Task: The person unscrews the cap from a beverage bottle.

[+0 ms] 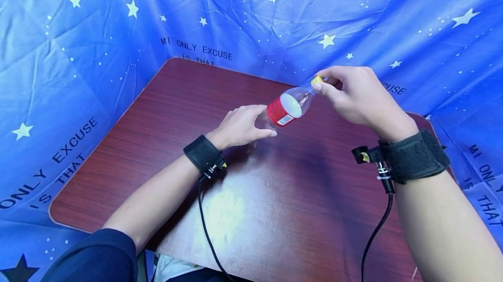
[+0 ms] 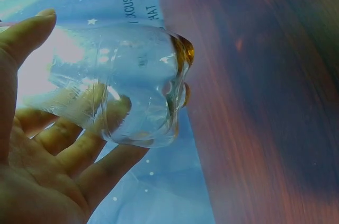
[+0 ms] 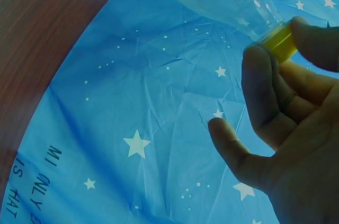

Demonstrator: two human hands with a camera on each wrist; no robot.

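A clear plastic bottle [image 1: 299, 97] with a red label [image 1: 280, 113] is tilted above the table, its yellow cap [image 1: 316, 82] up and to the right. My right hand [image 1: 357, 94] pinches the cap between thumb and fingers, as the right wrist view also shows. Around the lower end of the bottle is my left hand [image 1: 243, 125], its fingers spread and fairly straight behind the plastic. The left thumb stands just off the bottle in the head view. The bottle's base [image 2: 177, 89] looks amber at its rim; some left fingertips show through the clear wall.
Under both arms lies a dark red wood-grain table [image 1: 157, 142] with rounded corners and a bright glare patch. A blue star-patterned cloth [image 1: 251, 15] surrounds it. Black wrist straps [image 1: 202, 153] carry small cameras, and a cable [image 1: 377, 229] hangs from each.
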